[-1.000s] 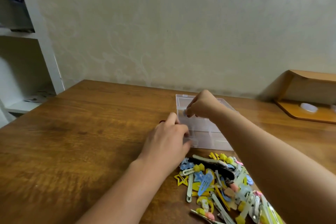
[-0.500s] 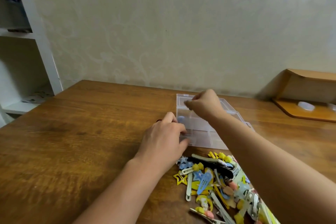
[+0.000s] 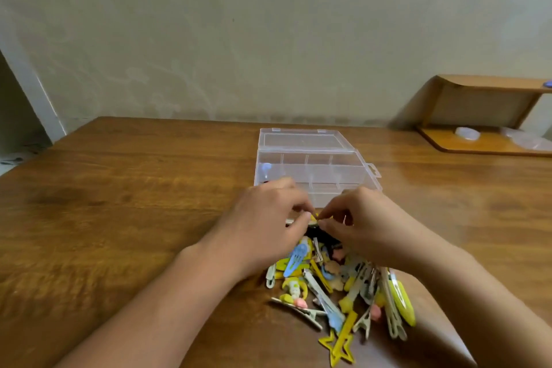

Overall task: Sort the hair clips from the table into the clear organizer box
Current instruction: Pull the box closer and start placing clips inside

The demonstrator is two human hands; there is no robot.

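Observation:
The clear organizer box [image 3: 313,158] stands open on the wooden table [image 3: 119,203], its lid laid back toward the wall. A small blue clip [image 3: 265,167] lies in its far left compartment. A heap of hair clips [image 3: 337,284], mostly yellow, blue and white, lies just in front of the box. My left hand [image 3: 265,227] and my right hand [image 3: 364,218] meet over the heap's far end, fingertips pinching a small yellow clip [image 3: 314,217] between them. A black clip [image 3: 321,234] shows just below the fingers.
A low wooden shelf [image 3: 478,140] with clear lids on it stands at the back right against the wall. A white shelving unit [image 3: 33,92] rises at the far left. A yellow star-shaped clip [image 3: 340,346] lies nearest to me.
The box lid has been swung open and laid back. Both hands have come off the box and down to the near end of the heap, where they pinch a yellow clip.

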